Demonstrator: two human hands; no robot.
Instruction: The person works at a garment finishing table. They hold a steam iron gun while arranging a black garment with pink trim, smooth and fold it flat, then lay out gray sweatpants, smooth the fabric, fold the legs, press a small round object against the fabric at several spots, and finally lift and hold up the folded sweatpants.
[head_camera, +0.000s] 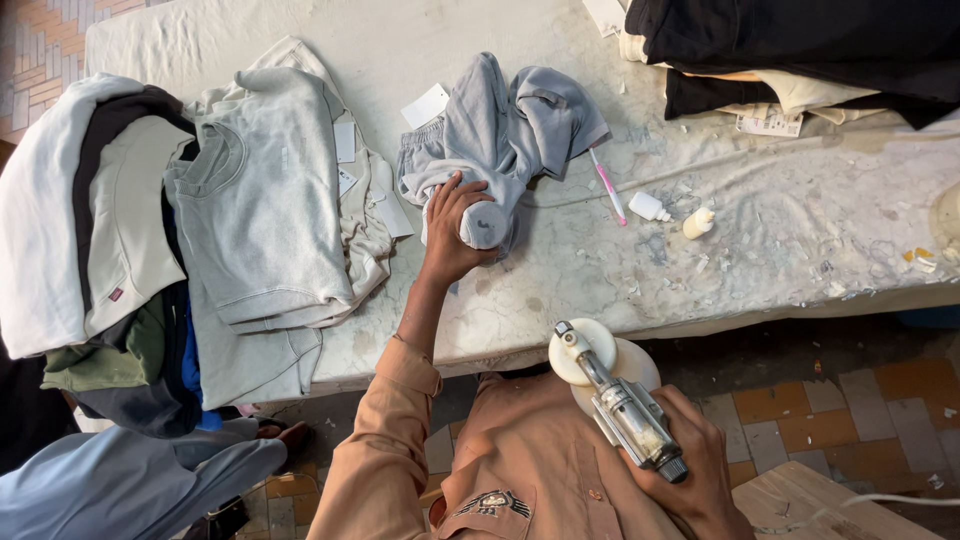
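Observation:
My left hand (452, 222) reaches onto the stained white table (780, 240) and grips a bunched grey garment (510, 125), pulling a piece of it tight over the fingers. My right hand (690, 455) is held low, near my body below the table edge, closed around a metal spray gun (625, 405) with a round white cup (600, 355) at its front. A brown sleeve covers my left arm.
A pile of folded grey, white and dark garments (230, 220) lies at the left. Dark and cream clothes (800, 50) are stacked at the back right. A pink toothbrush (608, 185), a small white bottle (650, 207) and paper tags lie on the table. Another person's foot (285, 435) shows at the lower left.

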